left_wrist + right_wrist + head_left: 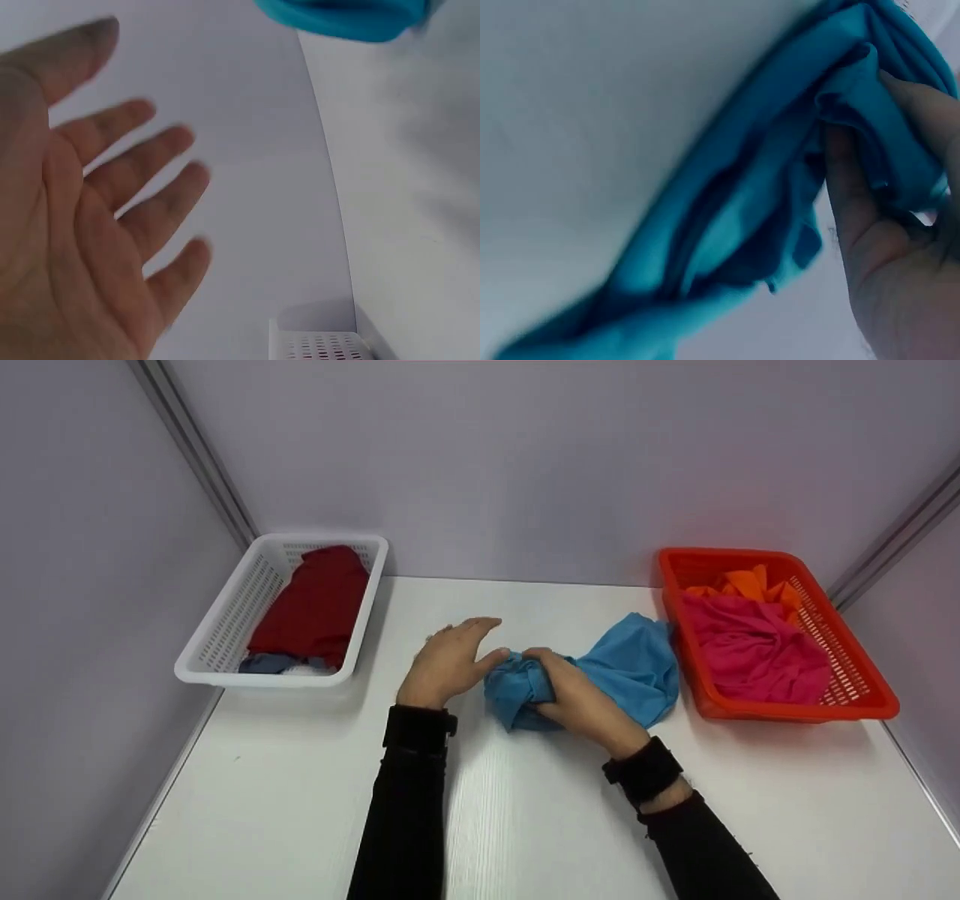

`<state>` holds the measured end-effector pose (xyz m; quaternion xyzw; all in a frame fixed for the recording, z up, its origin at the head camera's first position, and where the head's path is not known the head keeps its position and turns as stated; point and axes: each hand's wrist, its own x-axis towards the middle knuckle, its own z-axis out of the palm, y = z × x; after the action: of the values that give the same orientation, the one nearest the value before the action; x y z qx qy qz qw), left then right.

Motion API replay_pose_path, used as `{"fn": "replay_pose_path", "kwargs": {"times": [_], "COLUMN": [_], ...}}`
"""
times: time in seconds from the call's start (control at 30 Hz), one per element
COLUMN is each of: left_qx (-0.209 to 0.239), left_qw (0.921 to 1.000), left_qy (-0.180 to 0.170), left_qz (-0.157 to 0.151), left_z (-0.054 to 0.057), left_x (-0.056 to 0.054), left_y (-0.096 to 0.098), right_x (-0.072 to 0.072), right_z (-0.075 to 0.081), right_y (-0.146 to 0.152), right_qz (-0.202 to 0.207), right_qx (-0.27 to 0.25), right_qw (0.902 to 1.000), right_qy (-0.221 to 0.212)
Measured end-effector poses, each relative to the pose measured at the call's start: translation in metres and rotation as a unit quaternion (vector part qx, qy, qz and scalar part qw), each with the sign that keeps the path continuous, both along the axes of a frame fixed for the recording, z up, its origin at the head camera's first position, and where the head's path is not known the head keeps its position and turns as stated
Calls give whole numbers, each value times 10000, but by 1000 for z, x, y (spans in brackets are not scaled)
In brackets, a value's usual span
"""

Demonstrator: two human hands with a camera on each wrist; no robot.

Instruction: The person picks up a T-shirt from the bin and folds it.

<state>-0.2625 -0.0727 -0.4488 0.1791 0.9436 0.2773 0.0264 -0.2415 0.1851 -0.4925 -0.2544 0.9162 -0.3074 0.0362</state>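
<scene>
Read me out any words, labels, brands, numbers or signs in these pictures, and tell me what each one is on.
None: no text can be read in any view.
The blue cloth, white basket, red basket and black wrist straps show no legible print.
The wrist views are partly blurred; any tiny marks there are unreadable.

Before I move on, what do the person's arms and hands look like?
Both hands are ungloved. The arms wear long black sleeves, with a broad black band at each wrist. A bare strip shows between the right band and sleeve. No cables are visible.
</scene>
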Motion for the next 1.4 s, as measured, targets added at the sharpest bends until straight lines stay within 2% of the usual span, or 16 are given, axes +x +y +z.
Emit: {"fn": "replay_pose_path", "kwargs": {"times": [0.13, 0.23, 0.4, 0.57, 0.77, 0.87, 1.0, 1.1, 1.17, 1.23, 1.3, 1.4], "left_qx": [233, 236, 297, 381, 637, 724, 723, 775, 889, 1020, 1110, 1108], "left_qw": [9963, 9941, 9944, 9944, 9893, 9857, 9838, 9853, 9871, 9885, 9898, 9912], "left_qy": [-667, -728, -301, 414, 1077, 1279, 1378, 1267, 1037, 749, 417, -3], "left_qz": [-481, -773, -968, -900, -752, -823, -885, -838, -830, -825, -792, -722], "left_z": [0, -2, -3, -1, 6, 9, 9, 8, 7, 7, 6, 5], "left_x": [2, 2, 1, -1, -1, -1, 0, 1, 0, 0, -1, -3], "left_y": [7, 15, 22, 14, 3, 3, 4, 4, 3, 3, 3, 4], "right_x": [-2, 0, 6, 13, 19, 17, 12, 7, 5, 5, 7, 13], "right_z": [13, 22, 34, 48, 62, 60, 48, 40, 40, 45, 53, 67], "right_y": [8, 11, 11, 14, 20, 20, 17, 18, 20, 24, 29, 35], "right_qz": [-346, -522, -608, -774, -1032, -1133, -1332, -1352, -1424, -1598, -1837, -1982], "right_qx": [-184, -281, -751, -1115, -1244, -1176, -891, -704, -779, -1096, -1482, -1897], "right_qw": [9992, 9981, 9926, 9838, 9751, 9755, 9849, 9883, 9867, 9811, 9711, 9575], "right_qy": [-4, 164, 741, 1174, 1521, 1472, 662, -28, -124, 24, 356, 887]}}
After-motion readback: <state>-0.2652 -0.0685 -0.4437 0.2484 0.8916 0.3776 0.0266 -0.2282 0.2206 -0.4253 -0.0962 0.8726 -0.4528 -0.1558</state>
